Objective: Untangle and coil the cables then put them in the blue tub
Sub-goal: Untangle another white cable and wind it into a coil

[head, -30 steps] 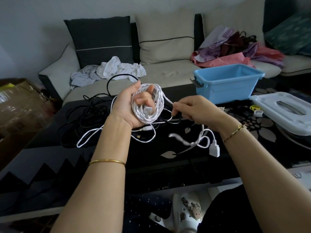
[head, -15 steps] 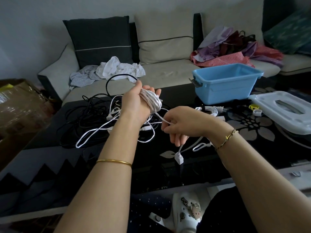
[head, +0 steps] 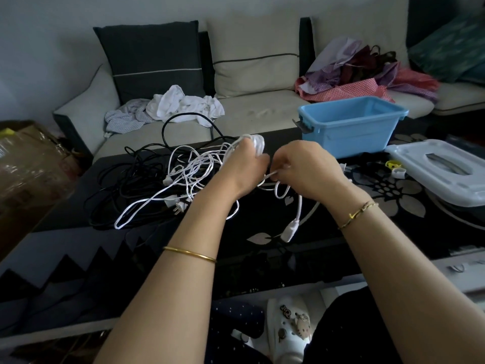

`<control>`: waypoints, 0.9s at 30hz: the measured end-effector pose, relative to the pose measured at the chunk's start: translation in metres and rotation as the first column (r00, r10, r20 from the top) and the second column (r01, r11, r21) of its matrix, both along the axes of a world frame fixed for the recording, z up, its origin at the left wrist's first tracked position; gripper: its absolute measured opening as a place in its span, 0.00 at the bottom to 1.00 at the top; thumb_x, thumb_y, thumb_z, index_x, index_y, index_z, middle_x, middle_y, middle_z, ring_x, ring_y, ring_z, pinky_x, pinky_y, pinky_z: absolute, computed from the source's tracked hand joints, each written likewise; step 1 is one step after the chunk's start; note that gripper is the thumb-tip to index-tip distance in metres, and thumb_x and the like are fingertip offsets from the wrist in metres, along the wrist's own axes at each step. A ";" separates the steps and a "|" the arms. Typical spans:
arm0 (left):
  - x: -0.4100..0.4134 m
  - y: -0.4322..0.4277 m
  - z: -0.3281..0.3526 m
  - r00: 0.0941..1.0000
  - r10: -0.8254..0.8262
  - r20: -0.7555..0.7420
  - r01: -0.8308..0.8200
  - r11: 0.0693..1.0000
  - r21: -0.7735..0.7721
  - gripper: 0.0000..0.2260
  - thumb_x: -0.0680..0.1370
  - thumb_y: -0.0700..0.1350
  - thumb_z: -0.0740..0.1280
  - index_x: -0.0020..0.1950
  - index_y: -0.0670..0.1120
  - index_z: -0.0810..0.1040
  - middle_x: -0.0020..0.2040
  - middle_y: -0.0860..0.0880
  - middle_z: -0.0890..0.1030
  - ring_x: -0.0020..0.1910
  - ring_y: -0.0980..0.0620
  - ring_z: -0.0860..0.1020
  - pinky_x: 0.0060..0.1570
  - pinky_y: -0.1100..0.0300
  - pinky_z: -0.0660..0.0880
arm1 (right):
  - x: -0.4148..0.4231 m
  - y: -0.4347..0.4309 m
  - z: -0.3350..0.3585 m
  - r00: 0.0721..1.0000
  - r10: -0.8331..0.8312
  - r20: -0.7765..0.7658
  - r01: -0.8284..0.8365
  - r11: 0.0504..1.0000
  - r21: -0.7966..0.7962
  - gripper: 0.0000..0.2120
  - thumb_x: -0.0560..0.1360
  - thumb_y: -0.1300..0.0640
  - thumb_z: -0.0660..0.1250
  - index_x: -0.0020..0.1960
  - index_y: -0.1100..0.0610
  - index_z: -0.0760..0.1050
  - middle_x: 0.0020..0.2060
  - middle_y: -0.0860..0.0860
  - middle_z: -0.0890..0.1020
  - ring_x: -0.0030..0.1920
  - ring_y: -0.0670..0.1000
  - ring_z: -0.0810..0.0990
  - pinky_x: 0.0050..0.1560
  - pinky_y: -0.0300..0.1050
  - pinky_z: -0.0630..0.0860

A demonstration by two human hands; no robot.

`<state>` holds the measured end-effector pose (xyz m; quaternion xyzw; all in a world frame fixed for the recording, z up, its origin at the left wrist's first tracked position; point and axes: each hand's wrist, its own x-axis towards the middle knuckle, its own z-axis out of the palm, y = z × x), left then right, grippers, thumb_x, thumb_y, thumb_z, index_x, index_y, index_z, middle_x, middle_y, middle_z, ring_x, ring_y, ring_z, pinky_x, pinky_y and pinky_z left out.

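**Left:** black cables (head: pixel 126 185) lie in a loose heap on the surface (head: pixel 157 232). A white tangle (head: pixel 189 174) overlaps their right edge. Neither is sorted yet.

**Centre:** my left hand (head: pixel 244 166) is closed round a white coil (head: pixel 256 143), whose loops show above the knuckles. My right hand (head: pixel 304 166), just beside it, has its fingers curled and pinches the coil's loose tail (head: pixel 282 189). The tail loops down to a white plug (head: pixel 290 229) below my hands; I cannot tell whether the plug touches the surface.

**Right:** the tub (head: pixel 349 127) stands open at the far edge, apart from the coil. I see no cable in it, though its floor is only partly in view. Its lid (head: pixel 441 172) lies further right.

**Step in hand, as I judge it:** finishing this white coil by wrapping or tucking in the tail.

**Next move:** it calls for a tight left grip so the loops do not spring, then securing the tail and carrying the coil rightward to the tub.
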<state>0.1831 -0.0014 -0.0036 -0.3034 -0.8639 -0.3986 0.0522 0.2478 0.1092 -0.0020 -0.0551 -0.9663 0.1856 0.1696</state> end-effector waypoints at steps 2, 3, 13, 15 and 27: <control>0.009 -0.001 0.005 0.987 -0.071 0.147 0.075 0.997 -0.021 0.08 0.70 0.47 0.63 0.38 0.45 0.65 0.34 0.48 0.65 0.35 0.50 0.65 0.38 0.55 0.63 | -0.002 0.001 -0.004 0.997 -0.066 -0.029 0.067 0.998 0.011 0.08 0.72 0.60 0.66 0.38 0.48 0.76 0.40 0.49 0.78 0.43 0.55 0.77 0.38 0.45 0.68; 0.012 -0.002 0.007 0.972 -0.086 0.220 0.100 0.994 -0.053 0.10 0.72 0.48 0.65 0.43 0.44 0.66 0.37 0.47 0.66 0.37 0.51 0.66 0.39 0.55 0.64 | -0.003 0.003 -0.005 0.994 -0.098 -0.038 0.098 0.995 -0.015 0.10 0.72 0.62 0.65 0.38 0.47 0.77 0.40 0.50 0.78 0.42 0.55 0.77 0.37 0.44 0.69; 0.002 -0.017 -0.002 0.995 0.045 -0.090 -0.076 0.922 -0.381 0.19 0.75 0.48 0.69 0.35 0.47 0.59 0.34 0.50 0.62 0.33 0.50 0.63 0.29 0.61 0.58 | 0.004 0.012 0.002 0.995 0.082 0.054 -0.016 0.677 -0.735 0.16 0.73 0.73 0.57 0.41 0.62 0.81 0.32 0.55 0.81 0.30 0.47 0.82 0.31 0.39 0.80; -0.001 -0.018 -0.004 0.990 0.103 -0.095 -0.130 0.928 -0.348 0.18 0.75 0.45 0.68 0.34 0.46 0.59 0.33 0.50 0.62 0.31 0.50 0.63 0.31 0.56 0.59 | 0.001 0.012 0.000 0.998 0.027 0.048 0.020 0.628 -0.778 0.17 0.74 0.73 0.54 0.40 0.63 0.80 0.30 0.55 0.80 0.28 0.47 0.81 0.29 0.39 0.80; -0.027 -0.049 -0.007 0.807 0.587 0.069 -0.585 0.810 -0.038 0.20 0.74 0.39 0.57 0.65 0.44 0.73 0.63 0.45 0.77 0.59 0.40 0.77 0.56 0.55 0.70 | -0.025 0.081 -0.058 0.876 -0.374 0.303 0.463 0.827 -0.319 0.06 0.70 0.65 0.64 0.35 0.58 0.76 0.32 0.56 0.82 0.37 0.58 0.83 0.47 0.54 0.80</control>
